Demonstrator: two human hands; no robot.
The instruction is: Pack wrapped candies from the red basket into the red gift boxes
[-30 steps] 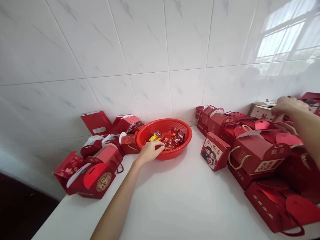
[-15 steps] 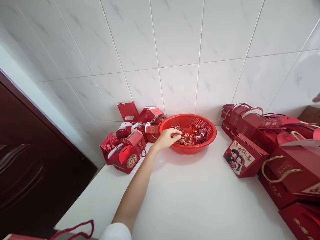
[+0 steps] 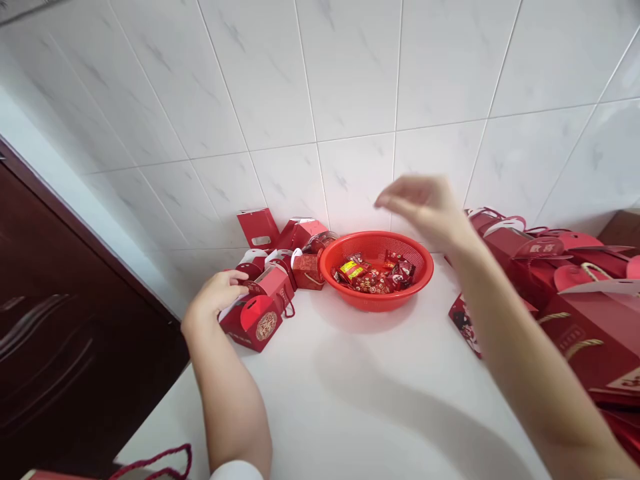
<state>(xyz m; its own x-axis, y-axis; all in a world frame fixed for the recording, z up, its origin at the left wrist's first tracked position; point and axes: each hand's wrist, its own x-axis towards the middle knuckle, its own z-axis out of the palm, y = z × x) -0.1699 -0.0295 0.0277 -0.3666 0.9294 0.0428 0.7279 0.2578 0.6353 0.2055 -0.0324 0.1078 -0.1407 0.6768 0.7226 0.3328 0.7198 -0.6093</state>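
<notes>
My left hand (image 3: 215, 295) reaches into the group of small red gift boxes at the left, its fingers curled over a box that is mostly hidden behind it. Beside that hand stands a front gift box (image 3: 257, 325) with a round gold emblem. My right hand (image 3: 423, 203) is raised above the back right rim of a red plastic basket (image 3: 375, 303). Its thumb and fingertips are drawn together, slightly blurred, and nothing shows between them. Wrapped sweets (image 3: 375, 281) lie in the basket, one with a yellow label (image 3: 351, 269).
Many larger red gift boxes (image 3: 600, 313) with rope handles crowd the right side, partly behind my right forearm. A tiled wall (image 3: 355, 173) bounds the white table (image 3: 350, 400) at the back. A dark red cord handle (image 3: 155, 460) shows at the lower left.
My left hand has left the basket and moved left to the small boxes. My right hand has come into view from the right, above the basket. The yellow-labelled sweet now shows.
</notes>
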